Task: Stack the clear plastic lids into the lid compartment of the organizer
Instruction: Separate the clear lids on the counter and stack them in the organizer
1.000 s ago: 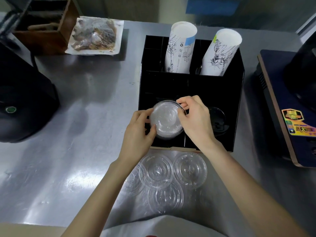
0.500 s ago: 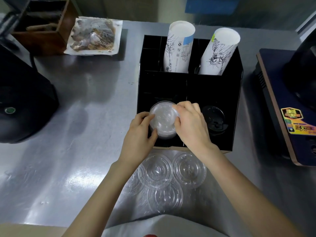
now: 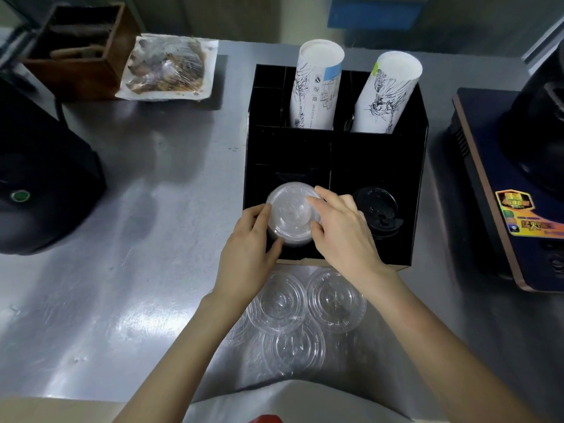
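A stack of clear plastic lids (image 3: 290, 213) sits low in the front-left compartment of the black organizer (image 3: 418, 178). My left hand (image 3: 248, 254) grips the stack's left edge. My right hand (image 3: 341, 230) holds its right edge, with fingers over the top. Several more clear lids (image 3: 305, 315) lie loose and overlapping on the steel counter, just in front of the organizer and between my forearms.
Black lids (image 3: 377, 209) fill the front-right compartment. Two sleeves of white paper cups (image 3: 317, 87) lean in the rear compartments. A black appliance (image 3: 36, 190) stands at left, a machine (image 3: 518, 184) at right, a wooden box (image 3: 76, 47) and a wrapped tray (image 3: 168, 68) at the back.
Both hands have lowered the stack of clear lids deeper into the front-left compartment, and my right fingers have come over its top.
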### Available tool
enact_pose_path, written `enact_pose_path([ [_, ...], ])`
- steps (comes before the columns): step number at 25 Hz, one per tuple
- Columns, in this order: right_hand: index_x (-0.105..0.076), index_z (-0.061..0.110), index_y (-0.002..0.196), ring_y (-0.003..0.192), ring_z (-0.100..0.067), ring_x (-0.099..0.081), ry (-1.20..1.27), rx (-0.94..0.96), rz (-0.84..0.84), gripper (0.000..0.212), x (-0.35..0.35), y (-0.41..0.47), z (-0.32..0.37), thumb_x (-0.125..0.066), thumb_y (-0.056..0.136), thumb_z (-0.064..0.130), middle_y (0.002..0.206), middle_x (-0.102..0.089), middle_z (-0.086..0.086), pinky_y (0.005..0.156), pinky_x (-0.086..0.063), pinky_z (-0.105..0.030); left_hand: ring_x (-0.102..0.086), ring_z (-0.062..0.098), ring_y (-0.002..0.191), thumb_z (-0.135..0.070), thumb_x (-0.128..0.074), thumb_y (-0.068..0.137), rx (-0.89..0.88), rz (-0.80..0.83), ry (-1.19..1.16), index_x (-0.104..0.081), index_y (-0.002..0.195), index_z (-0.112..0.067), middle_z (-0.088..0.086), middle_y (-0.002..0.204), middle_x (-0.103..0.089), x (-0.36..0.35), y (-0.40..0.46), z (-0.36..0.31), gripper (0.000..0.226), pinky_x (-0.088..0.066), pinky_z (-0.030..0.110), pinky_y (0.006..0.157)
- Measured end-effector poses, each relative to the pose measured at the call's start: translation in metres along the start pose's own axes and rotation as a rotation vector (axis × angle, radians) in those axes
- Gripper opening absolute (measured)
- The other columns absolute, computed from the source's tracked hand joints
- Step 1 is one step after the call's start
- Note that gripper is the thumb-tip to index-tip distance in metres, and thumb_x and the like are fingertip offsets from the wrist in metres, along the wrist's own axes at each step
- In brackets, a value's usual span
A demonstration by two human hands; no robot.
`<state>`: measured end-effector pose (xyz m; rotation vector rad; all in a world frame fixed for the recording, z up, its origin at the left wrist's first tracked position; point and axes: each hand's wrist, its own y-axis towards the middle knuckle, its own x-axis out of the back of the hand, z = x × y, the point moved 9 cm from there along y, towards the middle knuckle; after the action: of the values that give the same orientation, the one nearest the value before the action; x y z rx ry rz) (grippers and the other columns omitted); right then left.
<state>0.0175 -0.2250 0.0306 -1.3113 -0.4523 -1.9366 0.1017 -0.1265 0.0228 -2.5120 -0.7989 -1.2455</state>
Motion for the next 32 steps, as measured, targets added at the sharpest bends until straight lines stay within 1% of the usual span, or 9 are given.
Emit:
enact_pose_path([
  [4,-0.038,0.013,0.131,0.125,-0.022,-0.031,-0.007,0.014,0.014,0.044,-0.003,-0.004,0.002,-0.044,0.088,0.006,0.15,-0.027,-0.001,0.096,-0.036,-0.04,-0.056,0.028,0.105,-0.017,-0.063,0.08,0.003,0.014,0.012,-0.037,0.129,-0.007,0.01,0.131,-0.046,0.0,0.0,0.001,0.056,-0.049,0.037,0.078],
  [9,-0.037,0.013,0.132,0.123,-0.024,-0.032,0.078,0.016,0.027,0.046,0.0,-0.004,0.001,-0.043,0.087,0.007,0.151,-0.026,-0.002,0.1,-0.038,-0.045,-0.053,0.026,0.11,-0.018,-0.064,0.079,0.015,0.018,-0.034,-0.038,0.128,-0.01,0.008,0.131,-0.046,0.005,0.003,0.002,0.056,-0.048,0.039,0.086],
  [14,-0.04,0.018,0.129,0.117,-0.021,-0.042,0.279,0.057,-0.08,0.044,0.014,-0.013,0.004,-0.047,0.086,0.008,0.139,-0.042,0.0,0.094,-0.035,-0.029,-0.05,0.026,0.11,-0.02,-0.062,0.081,-0.004,0.008,-0.015,-0.039,0.128,-0.012,0.01,0.129,-0.047,0.011,-0.003,0.001,0.053,-0.045,0.037,0.086],
  [19,-0.045,0.022,0.123,0.088,-0.004,-0.053,0.488,0.026,-0.099,0.039,0.012,-0.033,0.003,-0.049,0.086,0.012,0.112,-0.057,0.002,0.081,-0.043,-0.019,-0.054,0.024,0.1,-0.02,-0.059,0.083,-0.061,-0.014,-0.022,-0.045,0.122,-0.014,0.009,0.117,-0.053,0.015,-0.025,-0.003,0.042,-0.043,0.031,0.077],
  [23,-0.054,0.021,0.113,0.085,-0.002,-0.056,0.532,0.002,-0.068,0.03,-0.001,-0.052,-0.002,-0.05,0.086,0.011,0.104,-0.062,0.002,0.075,-0.044,-0.008,-0.057,0.025,0.096,-0.018,-0.061,0.082,-0.097,0.007,-0.004,-0.049,0.119,-0.016,0.009,0.111,-0.057,0.01,-0.049,-0.001,0.039,-0.042,0.03,0.074],
  [26,-0.061,0.019,0.104,0.079,0.0,-0.058,0.526,-0.029,-0.036,0.024,-0.017,-0.063,-0.008,-0.051,0.084,0.01,0.094,-0.063,0.002,0.072,-0.043,-0.002,-0.054,0.028,0.103,-0.022,-0.062,0.081,-0.098,0.087,0.026,-0.048,0.121,-0.014,0.01,0.119,-0.055,-0.005,-0.064,0.007,0.043,-0.044,0.036,0.082],
  [27,-0.061,0.02,0.103,0.079,-0.001,-0.058,0.509,-0.041,-0.014,0.024,-0.024,-0.066,-0.01,-0.051,0.084,0.01,0.092,-0.063,0.003,0.074,-0.045,-0.005,-0.051,0.029,0.109,-0.026,-0.063,0.08,-0.092,0.132,0.048,-0.045,0.124,-0.015,0.009,0.124,-0.052,-0.012,-0.068,0.01,0.049,-0.042,0.039,0.087],
  [30,-0.061,0.021,0.104,0.084,-0.011,-0.06,0.422,-0.103,0.053,0.025,-0.045,-0.073,-0.02,-0.052,0.083,0.012,0.094,-0.062,0.004,0.083,-0.05,-0.028,-0.032,0.024,0.128,-0.042,-0.062,0.078,-0.069,0.27,0.158,-0.029,0.134,-0.019,0.005,0.143,-0.035,-0.032,-0.082,0.024,0.069,-0.028,0.038,0.101],
  [32,-0.058,0.018,0.109,0.086,-0.014,-0.06,0.356,-0.118,0.094,0.027,-0.056,-0.077,-0.023,-0.051,0.083,0.012,0.1,-0.062,0.0,0.087,-0.05,-0.032,-0.023,0.02,0.133,-0.051,-0.06,0.075,-0.068,0.322,0.212,-0.019,0.137,-0.022,0.003,0.149,-0.024,-0.041,-0.09,0.031,0.079,-0.02,0.036,0.106],
])
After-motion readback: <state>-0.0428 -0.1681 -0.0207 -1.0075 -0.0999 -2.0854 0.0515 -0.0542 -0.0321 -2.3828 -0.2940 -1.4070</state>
